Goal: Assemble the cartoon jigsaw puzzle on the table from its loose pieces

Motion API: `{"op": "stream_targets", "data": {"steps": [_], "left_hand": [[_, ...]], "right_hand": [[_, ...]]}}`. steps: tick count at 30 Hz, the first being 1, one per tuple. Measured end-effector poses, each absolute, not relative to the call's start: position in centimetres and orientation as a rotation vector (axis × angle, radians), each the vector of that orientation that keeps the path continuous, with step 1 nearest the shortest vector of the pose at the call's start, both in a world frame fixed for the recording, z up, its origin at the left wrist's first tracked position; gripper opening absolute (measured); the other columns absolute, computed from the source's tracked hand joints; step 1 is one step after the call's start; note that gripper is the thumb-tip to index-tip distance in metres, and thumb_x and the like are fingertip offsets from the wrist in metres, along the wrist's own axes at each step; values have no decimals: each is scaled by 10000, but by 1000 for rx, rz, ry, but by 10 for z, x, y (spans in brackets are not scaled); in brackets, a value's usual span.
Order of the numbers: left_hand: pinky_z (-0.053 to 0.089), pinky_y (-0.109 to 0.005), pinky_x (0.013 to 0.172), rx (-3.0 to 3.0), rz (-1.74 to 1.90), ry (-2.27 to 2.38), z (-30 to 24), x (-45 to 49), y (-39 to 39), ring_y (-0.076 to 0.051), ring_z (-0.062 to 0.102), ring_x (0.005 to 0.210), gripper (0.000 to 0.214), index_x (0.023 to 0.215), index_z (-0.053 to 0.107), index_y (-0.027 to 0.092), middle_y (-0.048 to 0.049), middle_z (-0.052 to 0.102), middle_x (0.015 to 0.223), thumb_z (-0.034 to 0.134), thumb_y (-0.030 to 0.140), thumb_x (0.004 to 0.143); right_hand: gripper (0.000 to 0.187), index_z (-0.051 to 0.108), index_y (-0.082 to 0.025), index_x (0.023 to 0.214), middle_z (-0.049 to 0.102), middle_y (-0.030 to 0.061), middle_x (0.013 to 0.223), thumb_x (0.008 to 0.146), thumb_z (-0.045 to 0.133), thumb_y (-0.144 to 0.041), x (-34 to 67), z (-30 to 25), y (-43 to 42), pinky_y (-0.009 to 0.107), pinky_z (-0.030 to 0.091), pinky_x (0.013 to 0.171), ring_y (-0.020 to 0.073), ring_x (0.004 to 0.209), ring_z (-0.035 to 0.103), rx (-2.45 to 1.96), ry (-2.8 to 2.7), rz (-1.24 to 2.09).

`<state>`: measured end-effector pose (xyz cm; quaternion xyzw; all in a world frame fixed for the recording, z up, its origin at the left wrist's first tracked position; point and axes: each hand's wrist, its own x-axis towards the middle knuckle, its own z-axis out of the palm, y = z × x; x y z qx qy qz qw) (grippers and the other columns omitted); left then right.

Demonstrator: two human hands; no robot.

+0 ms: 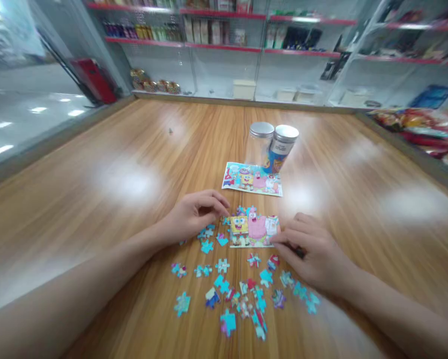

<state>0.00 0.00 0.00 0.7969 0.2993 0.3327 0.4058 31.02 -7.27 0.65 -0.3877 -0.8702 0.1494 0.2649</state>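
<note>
A partly joined jigsaw puzzle [257,229] lies flat on the wooden table, showing a yellow square figure, a pink one and a white one. My left hand [194,214] rests at its upper left corner, fingers bent and thumb apart, close to a few loose pieces. At the right edge, my right hand [308,244] has its thumb and forefinger closed together on the puzzle's border. Loose blue jigsaw pieces [221,283] are scattered below the puzzle. Just beyond it lies a picture sheet [252,180] with the same figures.
Behind the sheet stand a clear jar [260,144] with a silver lid and a blue-labelled can [280,149]. A tiny object [170,131] sits farther back on the table [134,234]. Snack packets [426,129] are at the right; stocked shelves [224,45] line the back.
</note>
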Motion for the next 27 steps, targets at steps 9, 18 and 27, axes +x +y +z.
{"op": "stream_targets", "data": {"steps": [9,18,27], "left_hand": [[537,-283,869,1975,854,743,4,2,0,-159,673,998,213,925,772,179,-67,695,1055,584,79,902],[537,-298,868,1978,827,766,3,-2,1,-167,675,997,208,928,767,195,-60,696,1078,581,104,913],[527,-367,961,2127,842,864,1,-2,-2,-197,643,1079,172,1083,712,202,-78,665,1149,613,223,943]], "right_hand": [[110,723,-212,899,628,108,1139,880,659,-124,307,13,-73,434,482,907,274,1112,549,-1041,-2301,378],[85,700,-192,889,618,102,1069,875,660,-119,307,13,-72,419,473,871,252,1038,554,-992,-2288,395],[318,553,-187,743,560,36,782,839,724,-437,303,26,-85,389,332,734,214,783,461,-571,-2615,564]]}}
